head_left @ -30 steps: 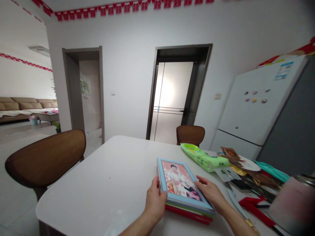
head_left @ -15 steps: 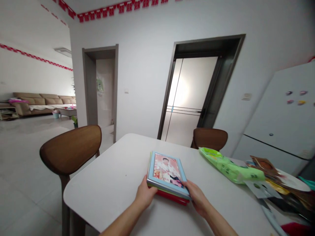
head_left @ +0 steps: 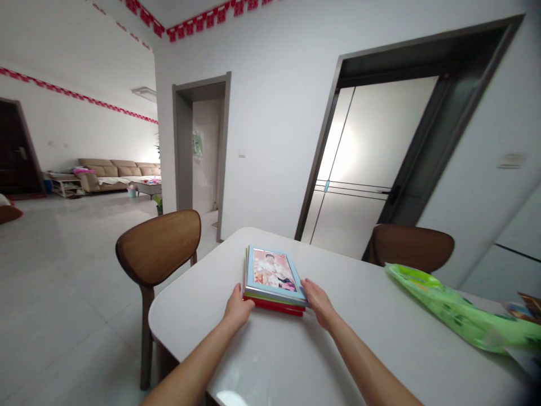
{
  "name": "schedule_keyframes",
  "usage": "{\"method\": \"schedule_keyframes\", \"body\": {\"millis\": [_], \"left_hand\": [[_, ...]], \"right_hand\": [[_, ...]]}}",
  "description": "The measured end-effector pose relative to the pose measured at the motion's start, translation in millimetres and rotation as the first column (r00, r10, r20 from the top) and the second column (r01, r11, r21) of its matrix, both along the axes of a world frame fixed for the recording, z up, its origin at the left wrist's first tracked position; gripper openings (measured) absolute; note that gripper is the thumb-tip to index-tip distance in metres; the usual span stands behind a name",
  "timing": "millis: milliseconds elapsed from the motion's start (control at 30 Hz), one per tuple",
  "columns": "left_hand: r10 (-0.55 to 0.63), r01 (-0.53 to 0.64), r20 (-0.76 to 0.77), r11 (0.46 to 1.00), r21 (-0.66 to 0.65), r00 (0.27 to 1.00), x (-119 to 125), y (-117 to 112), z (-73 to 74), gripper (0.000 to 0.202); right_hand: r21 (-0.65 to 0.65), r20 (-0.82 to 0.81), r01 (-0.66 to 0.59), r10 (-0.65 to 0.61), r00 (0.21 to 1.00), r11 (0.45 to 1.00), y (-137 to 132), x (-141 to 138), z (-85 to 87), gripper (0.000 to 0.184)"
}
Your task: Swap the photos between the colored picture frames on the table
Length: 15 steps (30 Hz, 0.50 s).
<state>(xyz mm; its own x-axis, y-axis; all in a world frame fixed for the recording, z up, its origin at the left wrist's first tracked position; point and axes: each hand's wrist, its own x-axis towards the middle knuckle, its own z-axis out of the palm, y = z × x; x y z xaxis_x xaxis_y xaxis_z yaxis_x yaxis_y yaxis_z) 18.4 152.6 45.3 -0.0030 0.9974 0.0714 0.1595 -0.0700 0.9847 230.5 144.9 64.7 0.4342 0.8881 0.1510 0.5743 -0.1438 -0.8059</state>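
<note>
A light blue picture frame (head_left: 275, 272) holding a photo lies face up on top of a small stack. Below it a green edge (head_left: 246, 266) and a red frame (head_left: 274, 306) show, at the near side of the pile. My left hand (head_left: 238, 310) grips the near left corner of the stack, thumb along the front edge. At the right side, my right hand (head_left: 318, 303) presses its fingers against the stack near the same front edge. The stack rests on the white table (head_left: 270, 361). The hidden fingertips under or behind the frames cannot be seen.
A green plastic package (head_left: 460, 313) lies on the table to the right, other items beyond it partly cut off. One wooden chair (head_left: 158, 248) stands at the left, another chair (head_left: 412, 245) behind the table. The table's rounded left edge is near my left arm.
My hands and the stack have shifted away from me and slightly left across the table. My right hand has moved off the top frame's corner to its side. The view has turned left.
</note>
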Motion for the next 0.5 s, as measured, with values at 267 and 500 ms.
{"method": "schedule_keyframes", "body": {"millis": [267, 500], "left_hand": [[-0.122, 0.053, 0.247, 0.962, 0.270, 0.961, 13, -41, 108.6, 0.072], [-0.575, 0.315, 0.503, 0.801, 0.510, 0.645, 28, -85, 142.3, 0.088]], "right_hand": [[0.560, -0.186, -0.254, 0.419, 0.889, 0.788, -61, -67, 85.0, 0.076], [0.723, -0.362, -0.290, 0.701, 0.614, 0.627, -93, -99, 102.8, 0.079]]}}
